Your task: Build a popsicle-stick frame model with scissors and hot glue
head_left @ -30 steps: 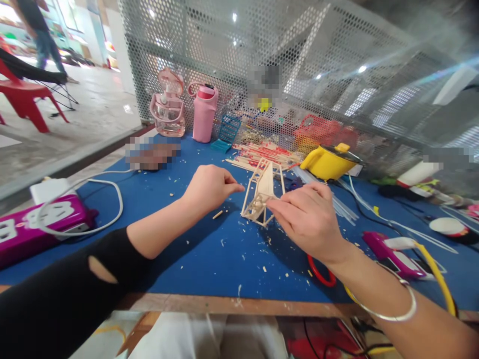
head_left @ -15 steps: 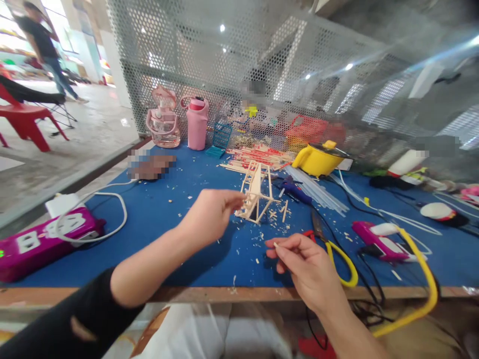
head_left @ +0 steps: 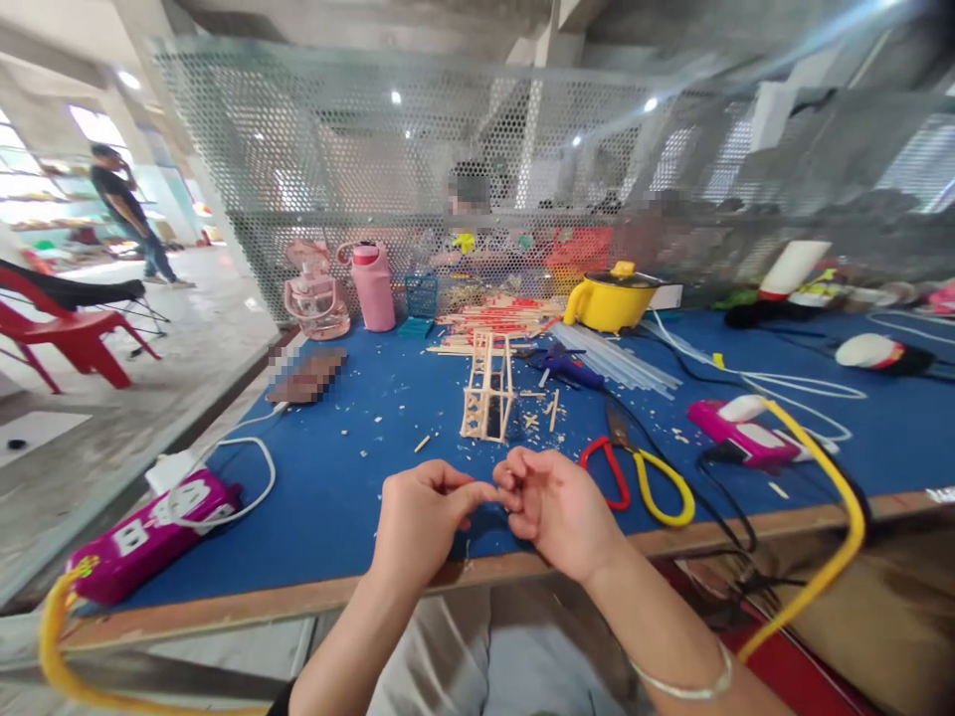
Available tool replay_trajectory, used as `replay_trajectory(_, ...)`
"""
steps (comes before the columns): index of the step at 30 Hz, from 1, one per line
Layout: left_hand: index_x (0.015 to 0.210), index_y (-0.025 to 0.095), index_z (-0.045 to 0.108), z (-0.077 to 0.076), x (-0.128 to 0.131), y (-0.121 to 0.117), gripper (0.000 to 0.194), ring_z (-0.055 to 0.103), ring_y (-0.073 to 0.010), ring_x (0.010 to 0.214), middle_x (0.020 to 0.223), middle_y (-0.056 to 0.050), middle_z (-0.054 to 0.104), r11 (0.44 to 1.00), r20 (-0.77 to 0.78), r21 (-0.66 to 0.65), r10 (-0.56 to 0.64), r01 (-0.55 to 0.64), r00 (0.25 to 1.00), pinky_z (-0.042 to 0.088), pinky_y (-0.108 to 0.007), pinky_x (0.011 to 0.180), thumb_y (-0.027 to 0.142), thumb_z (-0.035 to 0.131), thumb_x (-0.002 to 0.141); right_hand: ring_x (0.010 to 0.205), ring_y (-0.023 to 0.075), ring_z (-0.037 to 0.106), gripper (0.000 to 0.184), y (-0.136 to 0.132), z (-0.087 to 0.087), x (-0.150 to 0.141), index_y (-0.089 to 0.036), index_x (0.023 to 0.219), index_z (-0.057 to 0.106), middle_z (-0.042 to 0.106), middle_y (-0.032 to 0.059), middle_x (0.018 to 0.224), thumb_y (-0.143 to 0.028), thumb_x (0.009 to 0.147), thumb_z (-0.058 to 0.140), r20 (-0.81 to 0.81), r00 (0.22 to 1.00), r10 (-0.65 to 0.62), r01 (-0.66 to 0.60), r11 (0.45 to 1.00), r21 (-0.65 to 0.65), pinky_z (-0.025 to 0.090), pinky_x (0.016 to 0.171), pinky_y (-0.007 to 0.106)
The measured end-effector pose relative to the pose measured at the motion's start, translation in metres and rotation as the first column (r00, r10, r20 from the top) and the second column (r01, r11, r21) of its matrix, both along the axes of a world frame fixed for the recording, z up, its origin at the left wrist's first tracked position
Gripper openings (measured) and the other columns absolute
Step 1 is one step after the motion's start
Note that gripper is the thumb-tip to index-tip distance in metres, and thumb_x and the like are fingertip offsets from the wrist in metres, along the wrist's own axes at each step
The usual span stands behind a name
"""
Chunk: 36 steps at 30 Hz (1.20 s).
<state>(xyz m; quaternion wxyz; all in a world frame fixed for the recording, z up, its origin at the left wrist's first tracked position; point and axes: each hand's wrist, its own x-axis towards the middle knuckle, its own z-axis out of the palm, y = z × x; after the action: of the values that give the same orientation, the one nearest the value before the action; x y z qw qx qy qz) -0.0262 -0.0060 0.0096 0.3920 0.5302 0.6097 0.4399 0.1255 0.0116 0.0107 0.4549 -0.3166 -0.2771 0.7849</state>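
Observation:
My left hand is closed in a pinch near the table's front edge, its fingertips touching those of my right hand. The right fingers are curled inward with the palm partly turned up. Whatever lies between the fingertips is too small or hidden to make out. Just beyond both hands, a small frame of thin wooden sticks stands on the blue table top, apart from them. Scissors with one red and one yellow handle lie right of my right hand. Short stick pieces are scattered beside the frame.
Behind the frame lie a pile of red-tipped sticks, a blue glue gun and clear glue sticks. A yellow pot and pink bottle stand farther back. Purple power strips lie at both sides. A perforated metal screen rises behind.
My left hand has left the wooden frame and come back toward the front edge. My right hand has moved left to meet it. The small stick piece in its fingers no longer shows.

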Motion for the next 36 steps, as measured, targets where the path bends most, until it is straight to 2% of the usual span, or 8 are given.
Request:
replay_trajectory(5, 0.060, 0.015, 0.060, -0.002, -0.001, 0.005, 0.043, 0.047, -0.0099, 0.036, 0.043, 0.002, 0.054, 0.997, 0.022, -0.068, -0.042, 0.044, 0.999, 0.035, -0.020, 0.038, 0.055, 0.054, 0.077, 0.045, 0.0047, 0.026, 0.031, -0.006, -0.003, -0.008, -0.018, 0.063, 0.042, 0.035, -0.0065, 0.057, -0.040, 0.079, 0.058, 0.171, 0.979, -0.114, 0.079, 0.977, 0.199, 0.019, 0.038, 0.017)
replay_trajectory(9, 0.114, 0.017, 0.062, -0.007, -0.018, 0.009, 0.037, 0.065, -0.0201, 0.077, 0.085, -0.008, 0.069, 0.981, -0.180, 0.183, -0.027, 0.060, 0.983, 0.051, -0.032, 0.072, 0.033, 0.044, 0.086, 0.049, 0.0048, 0.034, 0.019, -0.008, -0.006, -0.005, -0.018, 0.076, 0.053, 0.041, -0.0054, 0.063, -0.036, 0.080, 0.058, 0.224, 0.972, -0.066, 0.015, 0.975, 0.221, 0.028, 0.041, 0.016)
replay_trajectory(13, 0.145, 0.023, 0.025, -0.010, -0.025, 0.004, 0.079, 0.011, -0.0396, 0.140, 0.154, -0.017, 0.012, 0.943, -0.412, 0.333, 0.154, -0.009, 0.898, 0.018, -0.061, 0.105, 0.022, 0.059, 0.075, 0.045, 0.0058, 0.038, 0.020, -0.012, -0.007, -0.002, -0.022, 0.098, 0.055, 0.049, -0.0063, 0.061, -0.033, 0.082, 0.057, 0.370, 0.927, -0.060, -0.059, 0.951, 0.302, 0.032, 0.039, 0.018)
replay_trajectory(15, 0.145, 0.019, 0.025, -0.009, -0.023, 0.001, 0.089, 0.007, -0.0424, 0.139, 0.154, -0.019, 0.006, 0.921, -0.426, 0.382, 0.243, -0.070, 0.872, 0.019, -0.062, 0.105, 0.032, 0.069, 0.069, 0.049, 0.0075, 0.046, 0.026, -0.013, -0.006, -0.003, -0.023, 0.105, 0.052, 0.059, -0.0040, 0.069, -0.034, 0.082, 0.057, 0.386, 0.920, -0.073, -0.076, 0.931, 0.357, 0.040, 0.044, 0.020)
replay_trajectory(19, 0.097, 0.015, 0.068, -0.006, -0.021, -0.002, 0.040, 0.063, -0.0223, 0.082, 0.090, -0.010, 0.069, 0.940, -0.337, 0.333, 0.188, -0.070, 0.923, 0.048, -0.030, 0.072, 0.048, 0.057, 0.079, 0.062, 0.0113, 0.061, 0.024, -0.014, -0.006, -0.005, -0.020, 0.091, 0.055, 0.069, 0.0015, 0.075, -0.036, 0.077, 0.066, 0.402, 0.911, -0.089, -0.080, 0.919, 0.385, 0.046, 0.054, 0.022)
replay_trajectory(22, 0.073, 0.016, 0.068, -0.006, -0.022, -0.003, 0.042, 0.050, -0.0120, 0.049, 0.050, 0.000, 0.055, 0.965, -0.289, 0.255, 0.133, -0.058, 0.948, 0.038, -0.023, 0.051, 0.045, 0.042, 0.088, 0.055, 0.0098, 0.060, 0.024, -0.013, -0.009, -0.004, -0.018, 0.076, 0.057, 0.068, -0.0003, 0.064, -0.037, 0.072, 0.071, 0.403, 0.909, -0.110, -0.047, 0.932, 0.358, 0.045, 0.050, 0.021)
replay_trajectory(30, 0.105, 0.019, 0.064, -0.012, -0.015, -0.003, 0.040, 0.056, -0.0131, 0.084, 0.093, -0.004, 0.059, 0.899, -0.192, 0.438, 0.064, 0.027, 0.979, 0.043, -0.024, 0.077, 0.003, 0.038, 0.079, 0.066, 0.0105, 0.065, 0.019, -0.010, -0.015, 0.001, -0.019, 0.083, 0.059, 0.070, 0.0001, 0.074, -0.033, 0.075, 0.070, 0.312, 0.945, -0.096, -0.022, 0.934, 0.355, 0.049, 0.059, 0.021)
replay_trajectory(36, 0.096, 0.018, 0.068, -0.004, 0.001, -0.017, 0.022, 0.060, -0.0138, 0.089, 0.096, -0.004, 0.065, 0.894, -0.010, 0.393, -0.227, 0.212, 0.974, 0.046, -0.023, 0.080, 0.013, 0.052, 0.081, 0.062, 0.0082, 0.060, 0.018, -0.010, -0.012, 0.003, -0.022, 0.089, 0.049, 0.065, -0.0035, 0.069, -0.030, 0.082, 0.064, 0.212, 0.977, -0.026, -0.059, 0.921, 0.384, 0.047, 0.059, 0.020)
